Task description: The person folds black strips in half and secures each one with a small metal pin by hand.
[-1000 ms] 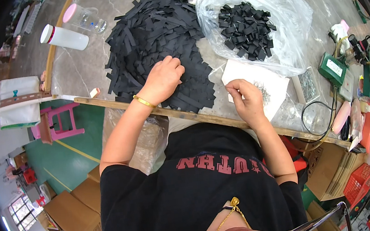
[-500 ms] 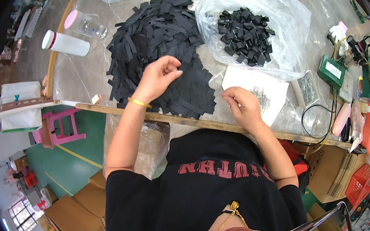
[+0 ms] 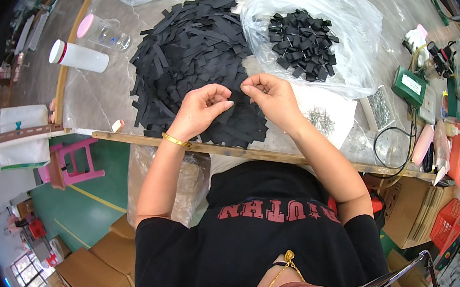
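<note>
Over the near part of a pile of flat black strips (image 3: 190, 46), my left hand (image 3: 203, 109) is closed, its fingers curled toward the thumb. Anything it holds is lost against the black strips. My right hand (image 3: 273, 99) faces it a short gap away, thumb and forefinger pinched together; what they grip is too small to tell. Beneath and beside my right wrist lies a white sheet (image 3: 345, 116) bearing a heap of thin metal pins (image 3: 321, 120). Behind it, folded black pieces (image 3: 304, 44) sit in a clear plastic bag (image 3: 359, 32).
An open box of metal pins (image 3: 380, 108) stands right of the sheet, near a green device (image 3: 409, 86) with a black cable (image 3: 377, 152). A white bottle (image 3: 81, 56) and a clear jar (image 3: 107, 34) lie at the far left. The table's wooden edge (image 3: 231, 152) runs before me.
My right hand has moved left and away from me, from beside the pins to close by my left hand. My left hand has shifted slightly nearer to me.
</note>
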A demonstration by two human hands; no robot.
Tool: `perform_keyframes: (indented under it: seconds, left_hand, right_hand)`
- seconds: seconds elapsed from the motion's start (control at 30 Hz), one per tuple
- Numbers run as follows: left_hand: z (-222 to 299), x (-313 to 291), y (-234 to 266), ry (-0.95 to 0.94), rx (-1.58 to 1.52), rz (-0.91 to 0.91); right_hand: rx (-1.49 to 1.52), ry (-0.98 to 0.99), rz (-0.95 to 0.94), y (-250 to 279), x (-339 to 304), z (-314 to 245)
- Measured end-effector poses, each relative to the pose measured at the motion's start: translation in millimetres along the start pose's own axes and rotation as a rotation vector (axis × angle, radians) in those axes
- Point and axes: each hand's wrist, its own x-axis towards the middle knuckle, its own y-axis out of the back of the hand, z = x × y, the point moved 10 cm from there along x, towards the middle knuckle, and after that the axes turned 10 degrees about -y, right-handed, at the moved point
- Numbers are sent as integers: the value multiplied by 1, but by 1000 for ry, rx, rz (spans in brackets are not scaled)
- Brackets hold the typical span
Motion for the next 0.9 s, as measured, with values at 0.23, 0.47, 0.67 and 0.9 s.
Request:
perform_keyframes:
  seconds: [0.23, 0.47, 0.67, 0.9]
  left_hand:
    - [-14, -9, 17, -3, -77, 155]
    - [17, -10, 19, -167, 239, 188]
    - [14, -9, 9, -78, 17, 210]
    - [-21, 0, -24, 232, -859, 269]
  right_hand:
    - [-79, 458, 20, -6, -11, -36]
    - [-120, 125, -114, -28, 0, -7]
    - [-100, 320, -82, -20, -11, -30]
    - [-890, 1090, 193, -17, -89, -67]
